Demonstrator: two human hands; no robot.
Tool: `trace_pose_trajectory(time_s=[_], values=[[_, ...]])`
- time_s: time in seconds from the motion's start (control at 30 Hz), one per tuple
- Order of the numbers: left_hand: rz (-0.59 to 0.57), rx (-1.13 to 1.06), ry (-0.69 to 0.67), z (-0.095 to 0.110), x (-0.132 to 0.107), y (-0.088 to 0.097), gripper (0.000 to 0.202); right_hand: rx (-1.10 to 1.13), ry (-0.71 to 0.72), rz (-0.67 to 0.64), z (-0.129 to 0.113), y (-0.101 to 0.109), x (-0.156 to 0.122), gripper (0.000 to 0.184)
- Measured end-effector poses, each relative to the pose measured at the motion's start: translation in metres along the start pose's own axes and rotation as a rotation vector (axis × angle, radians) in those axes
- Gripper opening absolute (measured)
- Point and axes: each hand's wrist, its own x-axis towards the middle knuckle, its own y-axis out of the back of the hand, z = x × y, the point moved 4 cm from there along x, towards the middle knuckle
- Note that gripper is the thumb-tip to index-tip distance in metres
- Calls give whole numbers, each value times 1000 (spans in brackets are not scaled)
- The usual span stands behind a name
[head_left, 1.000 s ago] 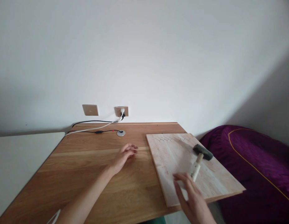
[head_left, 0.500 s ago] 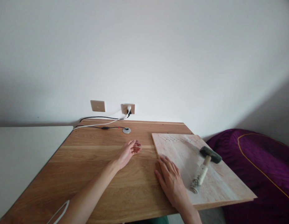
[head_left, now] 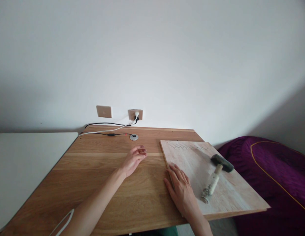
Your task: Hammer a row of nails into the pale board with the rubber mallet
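My right hand (head_left: 181, 188) lies spread along the left edge of a pale wooden board (head_left: 189, 164), fingers on its top and thumb off its side. Nothing is in its grasp. Over the desk, left of the board, my left hand (head_left: 134, 160) is raised with its fingers loosely bent and slightly apart, holding nothing I can see. A mallet (head_left: 212, 183) with a black head and a worn pale handle rests on the board, right of my right hand. A zigzag line (head_left: 189, 147) runs along the board's far edge.
The wooden desk (head_left: 93, 170) meets a white wall. White and black cables run from a wall socket (head_left: 135, 114) across its back, near a round cable grommet (head_left: 134, 137). A white surface (head_left: 31, 164) adjoins on the left. Purple fabric furniture (head_left: 265, 164) stands right.
The fingers of my left hand have curled a little more and shifted slightly left and up. My right hand, the board and the mallet have stayed in place.
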Motion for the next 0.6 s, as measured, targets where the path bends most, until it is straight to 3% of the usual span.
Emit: trace_pose_trajectory(time_s=[0.6], values=[[25, -87, 42, 4, 0, 0, 31, 15, -7, 4, 0, 2, 0, 31]])
